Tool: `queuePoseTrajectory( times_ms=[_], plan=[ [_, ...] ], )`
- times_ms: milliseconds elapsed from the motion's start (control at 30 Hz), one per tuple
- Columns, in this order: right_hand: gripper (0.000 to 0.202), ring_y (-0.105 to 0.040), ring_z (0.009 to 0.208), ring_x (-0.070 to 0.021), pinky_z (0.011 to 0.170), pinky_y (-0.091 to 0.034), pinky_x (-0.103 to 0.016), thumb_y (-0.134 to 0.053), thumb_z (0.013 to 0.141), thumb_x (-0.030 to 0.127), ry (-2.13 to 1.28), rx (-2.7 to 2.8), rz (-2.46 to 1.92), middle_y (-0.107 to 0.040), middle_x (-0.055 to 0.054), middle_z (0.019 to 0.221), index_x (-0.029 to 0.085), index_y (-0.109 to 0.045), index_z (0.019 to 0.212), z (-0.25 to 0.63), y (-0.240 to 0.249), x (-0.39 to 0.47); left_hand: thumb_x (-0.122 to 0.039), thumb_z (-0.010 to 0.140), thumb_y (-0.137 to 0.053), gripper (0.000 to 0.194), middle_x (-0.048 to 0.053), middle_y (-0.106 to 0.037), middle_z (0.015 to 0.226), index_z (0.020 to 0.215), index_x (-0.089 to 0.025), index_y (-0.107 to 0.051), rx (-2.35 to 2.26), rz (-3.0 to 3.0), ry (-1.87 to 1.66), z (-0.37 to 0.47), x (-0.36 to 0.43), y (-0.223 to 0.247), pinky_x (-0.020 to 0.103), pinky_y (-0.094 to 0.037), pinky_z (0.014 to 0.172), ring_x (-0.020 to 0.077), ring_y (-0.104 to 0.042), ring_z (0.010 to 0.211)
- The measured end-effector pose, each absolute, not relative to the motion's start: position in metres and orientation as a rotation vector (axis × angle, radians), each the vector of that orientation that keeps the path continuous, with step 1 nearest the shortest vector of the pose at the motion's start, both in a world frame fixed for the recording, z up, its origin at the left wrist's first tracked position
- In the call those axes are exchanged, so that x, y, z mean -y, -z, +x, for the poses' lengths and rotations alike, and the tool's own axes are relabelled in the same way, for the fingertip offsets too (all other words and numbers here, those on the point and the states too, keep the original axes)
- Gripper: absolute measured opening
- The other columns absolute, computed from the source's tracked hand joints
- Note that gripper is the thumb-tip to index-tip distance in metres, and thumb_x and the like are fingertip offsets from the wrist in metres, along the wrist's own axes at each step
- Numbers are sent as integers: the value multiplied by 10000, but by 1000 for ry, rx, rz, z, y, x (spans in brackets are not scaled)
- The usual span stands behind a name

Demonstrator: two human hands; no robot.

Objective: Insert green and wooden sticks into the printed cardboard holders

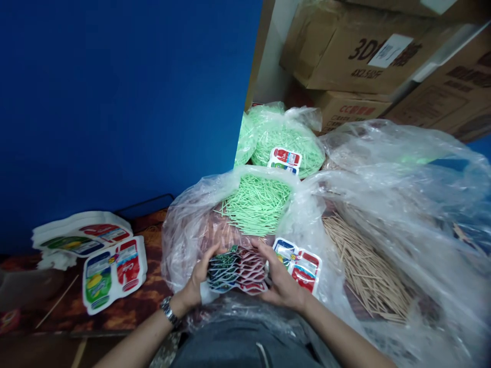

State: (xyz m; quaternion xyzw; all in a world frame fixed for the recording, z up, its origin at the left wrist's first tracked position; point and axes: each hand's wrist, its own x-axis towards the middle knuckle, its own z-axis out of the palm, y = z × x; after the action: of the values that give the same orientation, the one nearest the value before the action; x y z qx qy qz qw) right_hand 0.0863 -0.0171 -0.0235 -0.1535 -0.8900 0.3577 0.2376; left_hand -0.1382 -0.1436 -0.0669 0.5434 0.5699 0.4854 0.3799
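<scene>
Green-and-red printed plastic blister packs, a fanned stack (237,270), sit clamped edgewise between left hand (199,278) and right hand (282,283) over the lap, evidently squared for alignment. Clear plastic bag of green sticks (257,204) lies just beyond.

"3D" on top cardboard box (345,46), rest illegible

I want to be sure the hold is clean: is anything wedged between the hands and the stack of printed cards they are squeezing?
Nothing visible is. The left hand presses the left edge of the stack of printed cards and the right hand the right edge, both in direct contact. The clear plastic bag lies beneath and behind the stack, not inside either grip.
</scene>
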Motion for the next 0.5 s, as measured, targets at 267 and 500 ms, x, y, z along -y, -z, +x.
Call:
queuePoseTrajectory(
  times_ms=[267,500],
  plan=[
    [604,-288,1395,-296,1094,-322,-545,-687,800,224,-435,2578,-292,-232,-28,1542,411,-460,1328,111,-22,32,-240,707,-744,861,155,-592,1267,1413,-193,-253,-1501,1446,-1189,-139,144,62,453,-488,970,295,-634,1087],
    [347,-386,1335,-312,1070,-321,-595,-591,803,91,-338,2603,-259,-389,-124,1453,219,-612,1124,110,-24,42,-227,709,-744,845,163,-578,1289,1403,-190,-263,-1496,1424,-1186,-138,144,62,458,-482,982,296,-630,1104]
  ],
)
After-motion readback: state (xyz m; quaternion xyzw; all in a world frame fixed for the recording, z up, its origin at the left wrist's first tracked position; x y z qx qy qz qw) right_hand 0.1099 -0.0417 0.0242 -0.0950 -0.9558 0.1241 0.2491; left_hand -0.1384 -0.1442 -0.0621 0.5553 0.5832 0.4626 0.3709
